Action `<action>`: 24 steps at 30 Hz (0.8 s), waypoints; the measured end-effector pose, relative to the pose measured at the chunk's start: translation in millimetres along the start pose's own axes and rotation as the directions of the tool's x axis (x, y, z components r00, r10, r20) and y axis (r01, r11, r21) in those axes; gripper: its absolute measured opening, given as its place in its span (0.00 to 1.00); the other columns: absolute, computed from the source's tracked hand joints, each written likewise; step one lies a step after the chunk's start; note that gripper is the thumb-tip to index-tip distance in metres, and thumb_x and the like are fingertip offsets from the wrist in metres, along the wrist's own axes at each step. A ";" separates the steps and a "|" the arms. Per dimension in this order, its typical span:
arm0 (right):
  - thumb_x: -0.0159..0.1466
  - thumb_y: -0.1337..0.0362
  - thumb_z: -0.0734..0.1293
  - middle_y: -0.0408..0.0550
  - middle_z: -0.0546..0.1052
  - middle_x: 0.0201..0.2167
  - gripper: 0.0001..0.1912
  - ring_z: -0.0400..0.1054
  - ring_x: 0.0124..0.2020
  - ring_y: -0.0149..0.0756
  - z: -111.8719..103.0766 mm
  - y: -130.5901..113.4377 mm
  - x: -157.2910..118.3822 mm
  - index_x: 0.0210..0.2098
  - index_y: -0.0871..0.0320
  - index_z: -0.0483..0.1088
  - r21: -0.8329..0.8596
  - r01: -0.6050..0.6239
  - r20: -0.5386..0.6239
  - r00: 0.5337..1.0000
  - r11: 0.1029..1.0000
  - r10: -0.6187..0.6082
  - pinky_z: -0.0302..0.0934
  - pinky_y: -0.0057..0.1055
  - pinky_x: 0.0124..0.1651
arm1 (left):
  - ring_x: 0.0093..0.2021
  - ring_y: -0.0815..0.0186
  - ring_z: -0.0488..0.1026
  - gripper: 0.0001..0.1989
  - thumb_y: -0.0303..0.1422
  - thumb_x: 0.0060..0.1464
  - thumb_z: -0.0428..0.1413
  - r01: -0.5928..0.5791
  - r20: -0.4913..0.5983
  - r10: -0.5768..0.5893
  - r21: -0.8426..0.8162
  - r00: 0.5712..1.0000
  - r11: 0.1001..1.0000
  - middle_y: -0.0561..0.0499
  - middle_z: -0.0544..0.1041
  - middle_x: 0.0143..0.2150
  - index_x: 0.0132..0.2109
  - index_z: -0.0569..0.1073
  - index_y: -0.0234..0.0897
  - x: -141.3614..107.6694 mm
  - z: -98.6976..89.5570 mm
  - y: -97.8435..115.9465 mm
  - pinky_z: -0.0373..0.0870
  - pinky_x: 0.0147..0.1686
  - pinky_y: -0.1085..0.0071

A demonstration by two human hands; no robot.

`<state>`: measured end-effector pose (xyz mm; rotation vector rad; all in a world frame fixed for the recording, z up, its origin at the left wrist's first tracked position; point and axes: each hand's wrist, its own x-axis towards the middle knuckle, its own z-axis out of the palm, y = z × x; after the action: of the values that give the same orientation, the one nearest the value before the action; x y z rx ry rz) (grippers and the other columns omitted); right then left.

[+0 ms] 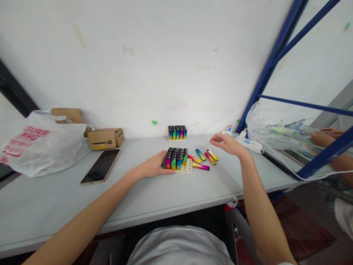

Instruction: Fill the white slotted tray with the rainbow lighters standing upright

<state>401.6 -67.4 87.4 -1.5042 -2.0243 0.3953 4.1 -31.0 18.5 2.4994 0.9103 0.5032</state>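
My left hand (156,163) grips the left side of a white tray (189,168), fingers behind it and thumb along its front. Colourful lighters (176,162) with black tops stand upright in the tray, and several slots at its right end hold none. My right hand (224,142) hovers above the table to the right, fingers loosely curled and no object visible in them. Nearest to it lie a yellow lighter (213,154), a red-yellow lighter (210,158) and a blue-yellow lighter (200,154). A purple-yellow lighter (201,166) and a red-orange lighter (194,159) lie against the tray's right side.
A second block of upright lighters (177,133) stands by the wall. To the left are a phone (101,167), a cardboard box (106,139) and a white plastic bag (41,143). A power strip (249,143) with cables lies right, beside a blue metal frame (264,73); another person's hand (325,136) is beyond.
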 end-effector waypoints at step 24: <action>0.60 0.64 0.76 0.53 0.86 0.43 0.13 0.81 0.43 0.44 34.4 28.8 13.5 0.45 0.57 0.81 -0.245 -0.204 0.216 0.942 0.948 0.258 0.72 0.32 0.45 | 0.66 0.42 0.71 0.45 0.58 0.53 0.68 0.012 -0.007 -0.012 -0.019 1.000 1.000 0.40 0.74 0.66 0.70 0.67 0.39 -0.4 -1.6 2.7 0.66 0.70 0.51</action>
<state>400.2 -41.9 48.2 -1.9248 -2.1408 0.4866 4.4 -32.7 21.2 2.4756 0.9186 0.5140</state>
